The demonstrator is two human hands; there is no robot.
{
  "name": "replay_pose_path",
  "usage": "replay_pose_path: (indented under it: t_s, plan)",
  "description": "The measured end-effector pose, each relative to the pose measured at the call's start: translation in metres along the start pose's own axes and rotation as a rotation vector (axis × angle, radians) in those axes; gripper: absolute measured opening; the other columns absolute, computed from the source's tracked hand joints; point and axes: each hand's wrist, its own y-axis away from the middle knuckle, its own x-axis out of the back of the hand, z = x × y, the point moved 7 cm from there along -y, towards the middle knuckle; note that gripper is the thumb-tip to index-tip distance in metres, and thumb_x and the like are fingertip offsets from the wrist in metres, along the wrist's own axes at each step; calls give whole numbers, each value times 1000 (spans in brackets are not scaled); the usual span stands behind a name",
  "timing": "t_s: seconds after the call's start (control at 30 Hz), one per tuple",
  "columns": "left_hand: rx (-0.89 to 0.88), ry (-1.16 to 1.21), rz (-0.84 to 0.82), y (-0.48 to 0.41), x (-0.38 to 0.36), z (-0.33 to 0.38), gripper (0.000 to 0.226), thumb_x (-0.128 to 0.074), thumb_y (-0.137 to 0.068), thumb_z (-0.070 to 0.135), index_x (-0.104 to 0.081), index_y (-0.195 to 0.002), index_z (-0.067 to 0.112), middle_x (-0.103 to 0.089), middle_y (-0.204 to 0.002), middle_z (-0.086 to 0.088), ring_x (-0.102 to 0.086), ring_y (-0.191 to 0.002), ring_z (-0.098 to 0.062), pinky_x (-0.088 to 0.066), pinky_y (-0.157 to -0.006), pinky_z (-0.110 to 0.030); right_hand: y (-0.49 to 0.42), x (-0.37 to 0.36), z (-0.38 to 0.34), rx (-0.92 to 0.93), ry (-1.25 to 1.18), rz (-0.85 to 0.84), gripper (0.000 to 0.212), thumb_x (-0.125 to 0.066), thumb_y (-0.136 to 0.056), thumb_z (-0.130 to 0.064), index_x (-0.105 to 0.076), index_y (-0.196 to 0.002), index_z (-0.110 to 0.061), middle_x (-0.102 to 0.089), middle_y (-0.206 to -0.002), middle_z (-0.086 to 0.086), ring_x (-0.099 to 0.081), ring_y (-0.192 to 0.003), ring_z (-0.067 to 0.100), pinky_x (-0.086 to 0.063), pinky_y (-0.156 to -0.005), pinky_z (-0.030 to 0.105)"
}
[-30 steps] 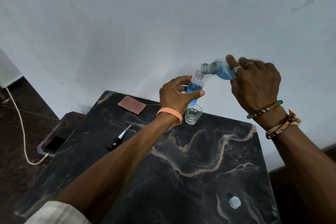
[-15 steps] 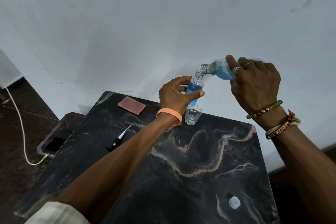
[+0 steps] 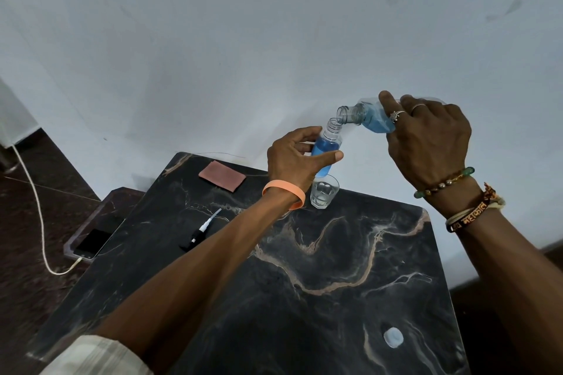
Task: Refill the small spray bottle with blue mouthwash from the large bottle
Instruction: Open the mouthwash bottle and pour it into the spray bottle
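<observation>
Almost nothing has moved in the last second: both hands keep their pose and the two bottle mouths stay together. The left hand (image 3: 292,158) grips the small bottle (image 3: 327,146) with thumb and fingers curled round its body, holding it in the air above the far edge of the surface (image 3: 304,283), its open neck leaning right. Blue liquid fills its body up to about the shoulder. The right hand (image 3: 429,137) holds the large bottle (image 3: 370,117) from above, fingers wrapped over it, tipped nearly flat with its open mouth just over the small bottle's neck. Blue mouthwash pools in its lower side, towards the neck. Whether a stream runs between them is too fine to tell.

A clear glass (image 3: 324,192) stands upright on the surface just below the small bottle. The pump (image 3: 198,233) lies flat well to the left, a pink pad (image 3: 221,176) beyond it near the far edge. A pale cap (image 3: 393,337) sits at the near right. A phone (image 3: 91,243) lies on a lower ledge to the left, a white cable (image 3: 36,207) running from it.
</observation>
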Motion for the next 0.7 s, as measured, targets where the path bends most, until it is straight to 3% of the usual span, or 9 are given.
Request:
replay_pose_path:
  t_s: [0.17, 0.33, 0.53, 0.7]
  plan:
    - [4, 8, -2, 1, 1, 2, 55, -89, -61, 34, -70, -111, 19, -72, -109, 4, -64, -81, 4, -49, -65, -4, -1, 1, -1, 3, 9, -8, 51, -59, -86, -8, -54, -136, -11, -66, -115, 22, -63, -98, 43, -46, -79, 45]
    - [-2, 3, -3, 2, 2, 3, 56, -89, -62, 32, -69, -112, 19, -71, -111, 2, -67, -87, -7, -51, -70, -7, -1, 4, -1, 10, 1, 12, 51, -61, -83, -6, -56, -134, -10, -67, -113, 22, -63, -96, 43, -46, -77, 45]
    - [-2, 5, -3, 3, 3, 4, 56, -89, -62, 31, -69, -112, 17, -71, -110, 2, -64, -81, 2, -47, -63, -3, -1, 4, -2, 13, 5, 7, 52, -61, -83, -6, -56, -134, -11, -67, -112, 22, -63, -96, 43, -46, -78, 45]
    - [-7, -8, -6, 3, 4, 4, 57, -88, -63, 33, -68, -114, 17, -71, -113, 1, -65, -86, -5, -48, -66, -2, 0, 4, -3, 13, 1, 12, 50, -61, -84, -7, -56, -134, -10, -67, -113, 23, -63, -97, 43, -47, -79, 46]
